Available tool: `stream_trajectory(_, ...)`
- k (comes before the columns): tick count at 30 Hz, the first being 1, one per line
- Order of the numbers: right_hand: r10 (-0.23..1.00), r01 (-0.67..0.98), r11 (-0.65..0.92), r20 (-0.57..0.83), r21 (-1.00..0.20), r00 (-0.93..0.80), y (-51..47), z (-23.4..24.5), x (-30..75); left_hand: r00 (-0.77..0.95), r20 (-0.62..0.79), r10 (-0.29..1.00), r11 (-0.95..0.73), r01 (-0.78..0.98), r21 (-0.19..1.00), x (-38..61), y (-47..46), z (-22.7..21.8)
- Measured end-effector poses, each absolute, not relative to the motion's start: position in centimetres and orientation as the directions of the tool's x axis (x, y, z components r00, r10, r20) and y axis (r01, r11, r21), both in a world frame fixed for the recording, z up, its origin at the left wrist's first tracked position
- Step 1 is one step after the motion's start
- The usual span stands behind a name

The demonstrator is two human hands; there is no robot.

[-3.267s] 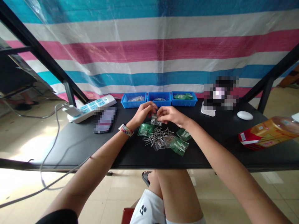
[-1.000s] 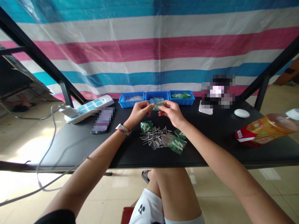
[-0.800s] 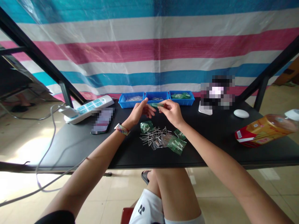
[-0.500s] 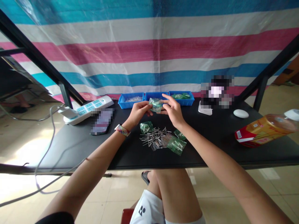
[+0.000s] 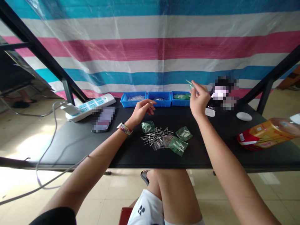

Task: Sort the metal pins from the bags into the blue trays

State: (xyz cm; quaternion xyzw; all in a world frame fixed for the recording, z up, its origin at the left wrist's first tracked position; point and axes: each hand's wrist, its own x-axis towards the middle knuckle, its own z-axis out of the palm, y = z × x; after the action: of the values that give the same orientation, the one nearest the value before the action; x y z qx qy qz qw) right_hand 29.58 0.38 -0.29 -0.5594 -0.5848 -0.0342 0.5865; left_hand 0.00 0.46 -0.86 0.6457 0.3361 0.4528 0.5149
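Observation:
My right hand is raised beside the right-hand blue bin, pinching a small green plastic bag seen nearly edge-on. My left hand hovers in front of the bins, fingers loosely bent and apart, with nothing visible in it. Below lies a pile of thin metal rods. Around the pile are green bags of small white pieces: one at its upper left, another at its right and a third at its lower right. Clear packets overlap the pile.
Three blue bins line the back: the left bin with clear bags, the middle bin with rods, the right bin with green bags. A power strip and phone lie left; a white mouse and large bottle lie right.
My right hand has moved right and up, carrying the green bag away from my left hand. My left hand has let go of that bag and stays in nearly the same place.

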Motion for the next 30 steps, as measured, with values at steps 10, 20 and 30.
stream_trajectory(10, 0.853, 0.979, 0.048, 0.518, -0.197, 0.062, -0.5, -3.3, 28.3, 0.377, 0.223, 0.899, -0.240, -0.004, 0.971, 0.0, 0.2, -0.9)
stream_trajectory(20, 0.920, 0.709, 0.381, 0.321, -0.593, -0.226, -3.4, 1.2, 25.5, 0.468, 0.204, 0.860, -0.278, 0.094, 0.956, 0.1, 0.1, -0.8)
stream_trajectory(30, 0.773, 0.624, 0.359, -0.154, -0.694, -0.616, -4.7, 1.5, 24.1, 0.493, 0.202, 0.846, -0.284, 0.098, 0.954, 0.0, 0.0, -0.8)
